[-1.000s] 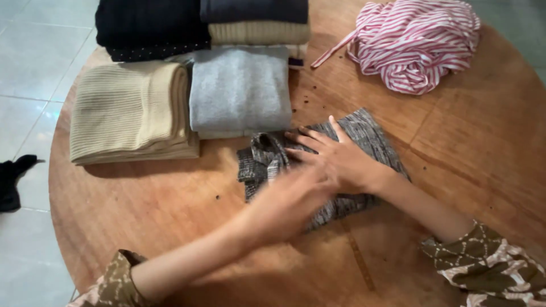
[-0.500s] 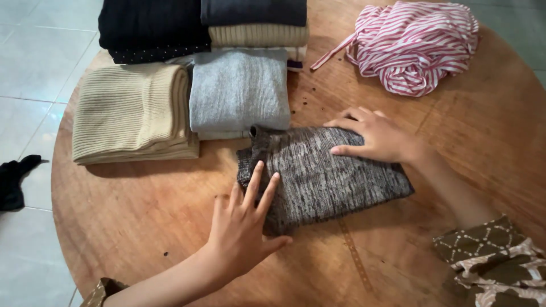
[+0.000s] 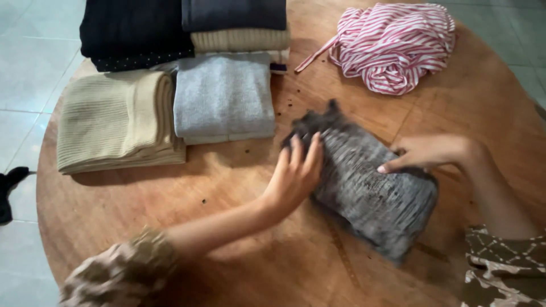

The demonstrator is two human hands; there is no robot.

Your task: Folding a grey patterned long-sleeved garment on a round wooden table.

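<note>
A folded grey-brown mottled knit garment (image 3: pixel 369 187) lies at an angle on the round wooden table (image 3: pixel 227 250), blurred by motion. My left hand (image 3: pixel 296 176) grips its left edge, fingers pressed on the cloth. On the garment's right edge rests my right hand (image 3: pixel 424 153), fingers curled over the top and thumb tucked beneath. Both sleeves carry a brown and cream pattern.
Folded clothes sit at the back left: a beige ribbed knit (image 3: pixel 114 122), a light grey sweater (image 3: pixel 224 96), a black dotted piece (image 3: pixel 133 31), a dark navy one (image 3: pixel 233 12) over a cream knit (image 3: pixel 239 40). A crumpled red-and-white striped garment (image 3: pixel 392 45) lies back right. Tiled floor surrounds the table.
The mottled garment has been turned and shifted right, now lying diagonally. My left hand moved up onto its left edge; my right hand slid to its right side.
</note>
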